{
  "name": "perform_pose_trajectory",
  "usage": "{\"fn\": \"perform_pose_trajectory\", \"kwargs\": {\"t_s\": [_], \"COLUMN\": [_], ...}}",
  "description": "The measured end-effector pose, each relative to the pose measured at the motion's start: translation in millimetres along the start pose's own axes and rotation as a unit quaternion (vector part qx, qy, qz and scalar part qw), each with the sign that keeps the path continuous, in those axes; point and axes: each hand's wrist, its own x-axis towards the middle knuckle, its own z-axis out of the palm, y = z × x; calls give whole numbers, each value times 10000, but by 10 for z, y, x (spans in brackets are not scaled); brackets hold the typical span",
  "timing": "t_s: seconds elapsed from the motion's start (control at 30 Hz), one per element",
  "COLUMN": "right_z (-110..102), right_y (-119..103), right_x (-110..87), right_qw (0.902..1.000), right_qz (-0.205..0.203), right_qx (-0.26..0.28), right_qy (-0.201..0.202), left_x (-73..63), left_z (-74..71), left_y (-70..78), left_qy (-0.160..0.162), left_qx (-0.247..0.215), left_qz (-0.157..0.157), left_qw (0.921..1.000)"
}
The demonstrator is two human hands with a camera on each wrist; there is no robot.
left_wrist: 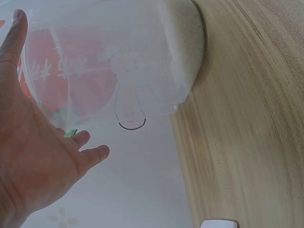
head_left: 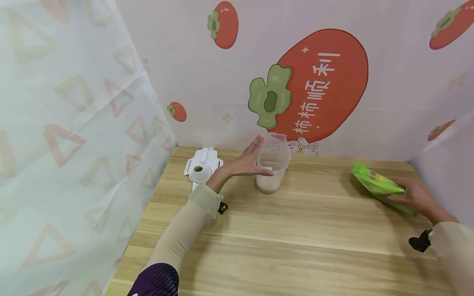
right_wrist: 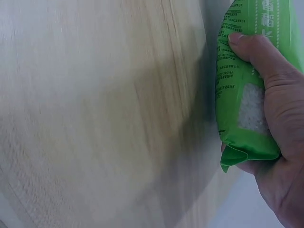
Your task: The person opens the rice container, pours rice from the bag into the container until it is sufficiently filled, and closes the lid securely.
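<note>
A clear plastic container [head_left: 278,162] stands upright near the back wall, with a layer of pale grains [left_wrist: 188,45] at its bottom. At its left side is my left hand [head_left: 245,163], thumb and fingers spread apart; in the left wrist view some fingers reach behind the container's rim. Far to the right, my right hand [head_left: 414,196] grips a green bag of rice [head_left: 377,183] that lies tilted over the table. A see-through window on the bag [right_wrist: 252,108] shows white grains, and the thumb presses on the printed side.
Left of the container, a white plastic piece [head_left: 203,156] with a round funnel-like part [head_left: 200,175] lies on the wooden table [head_left: 289,246]. Printed sheets cover the back wall [head_left: 207,74] and the left wall [head_left: 74,144]. The right wall rises close beside the right hand.
</note>
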Motion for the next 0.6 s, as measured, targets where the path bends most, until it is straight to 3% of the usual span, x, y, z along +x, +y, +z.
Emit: {"fn": "perform_pose_trajectory", "kwargs": {"t_s": [0.23,0.6], "right_z": [-42,-134], "right_y": [-192,-575], "right_x": [108,353], "right_qw": [9994,9992], "right_qz": [110,-19], "right_qx": [236,-94], "right_qy": [-237,-399], "left_x": [-5,8], "left_z": [16,30], "left_y": [-3,-12], "left_qy": [41,71], "left_qx": [-29,-179], "left_qz": [-3,-1], "left_qw": [10000,9998]}}
